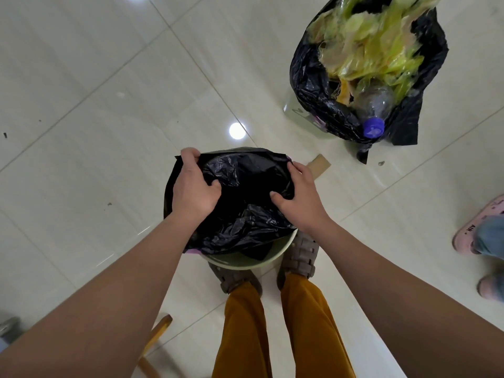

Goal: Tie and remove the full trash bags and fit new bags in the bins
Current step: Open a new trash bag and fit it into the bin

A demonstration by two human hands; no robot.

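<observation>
A fresh black bag (242, 208) lies crumpled over the mouth of a pale green bin (245, 264) standing on the floor just in front of my feet. My left hand (192, 184) grips the bag's left edge, fingers curled over the far rim and thumb pressed into the plastic. My right hand (296, 193) grips the bag's right edge in the same way. At the upper right a full black trash bag (321, 85) sits open on the floor, stuffed with yellow plastic wrappers and a clear bottle with a blue cap (373, 127).
A piece of brown cardboard (319, 166) lies on the tiles just beyond my right hand. Another person's feet in pink slippers (474, 233) stand at the right edge. A wooden chair leg (155, 339) shows at the lower left. Small dark crumbs dot the glossy tiled floor.
</observation>
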